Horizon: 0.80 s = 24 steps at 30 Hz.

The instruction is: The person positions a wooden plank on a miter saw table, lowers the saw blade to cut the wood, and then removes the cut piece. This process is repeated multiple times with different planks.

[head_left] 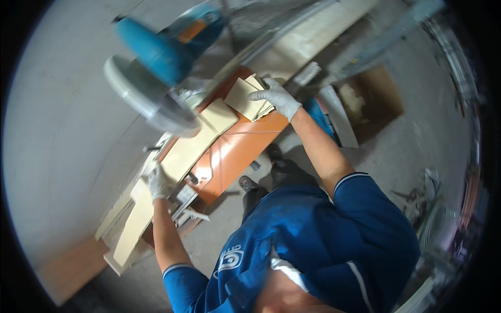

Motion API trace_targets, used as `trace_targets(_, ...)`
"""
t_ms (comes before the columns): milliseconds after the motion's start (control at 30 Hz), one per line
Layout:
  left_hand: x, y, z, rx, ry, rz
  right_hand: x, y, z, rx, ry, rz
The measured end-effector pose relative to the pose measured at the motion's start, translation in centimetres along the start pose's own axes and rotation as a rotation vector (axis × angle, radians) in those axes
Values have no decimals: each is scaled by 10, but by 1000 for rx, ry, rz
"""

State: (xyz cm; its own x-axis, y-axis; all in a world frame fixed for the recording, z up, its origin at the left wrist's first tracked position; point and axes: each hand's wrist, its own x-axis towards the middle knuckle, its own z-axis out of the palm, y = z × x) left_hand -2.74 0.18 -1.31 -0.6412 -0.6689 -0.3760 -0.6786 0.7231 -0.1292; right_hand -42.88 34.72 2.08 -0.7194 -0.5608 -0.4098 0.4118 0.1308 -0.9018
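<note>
My left hand [158,182], in a pale work glove, grips the near edge of a long cream board [193,151] lying on the saw table. That board runs up and right beneath a blue miter saw [162,52]. The saw's round white guard [148,96] hangs above the board, blurred, with its blade hidden. My right hand [282,99], also gloved, is closed on the side of a loose stack of short cut cream pieces [246,98]. The stack rests just past the board's right end, on the orange table top [237,143].
A cardboard box [383,99] with pale contents stands on the floor at right, beside a blue-and-white carton [326,117]. More cream strips [117,216] lie at lower left. Metal offcuts [190,208] sit below the table edge. A long rail [292,31] extends toward the upper right.
</note>
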Motion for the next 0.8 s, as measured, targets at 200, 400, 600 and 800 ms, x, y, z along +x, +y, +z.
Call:
trace_targets(200, -1, -3, 2, 51, 23, 37, -105, -95, -184, -1271, 671, -371)
trace_targets(400, -2, -3, 1, 56, 25, 34, -73, -65, -100, -605, 285, -404)
trace_targets(600, -4, 4, -10, 84, -9, 28, -18, 38, 82, -628, 40, -91)
trace_targets(800, -12, 4, -12, -5, 41, 37, 3, 53, 113, -788, 54, -10)
